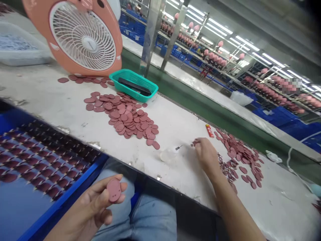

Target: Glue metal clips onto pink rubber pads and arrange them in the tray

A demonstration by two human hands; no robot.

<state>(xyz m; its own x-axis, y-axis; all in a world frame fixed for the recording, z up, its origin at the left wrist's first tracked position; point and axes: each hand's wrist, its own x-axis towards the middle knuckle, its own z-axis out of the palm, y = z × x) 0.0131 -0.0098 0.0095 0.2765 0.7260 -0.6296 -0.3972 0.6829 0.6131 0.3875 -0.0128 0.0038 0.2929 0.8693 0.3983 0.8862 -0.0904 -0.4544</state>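
"Disc (114, 190) in the left hand (87, 209)?"

"Yes, a pink oval with two small holes, gripped between thumb and fingers at lower left."

"And the right hand (205, 154)?"

"Fingers pinched together on the desk (57, 107), just beside a pile of discs (240, 157); whether they hold a piece, I can't tell."

"Anything else?"

"Larger pile of discs (125, 117) at centre."

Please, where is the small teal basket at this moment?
In the head view, the teal basket sits on the bench at upper centre, just right of the pink fan and beyond the larger pile of pink discs.
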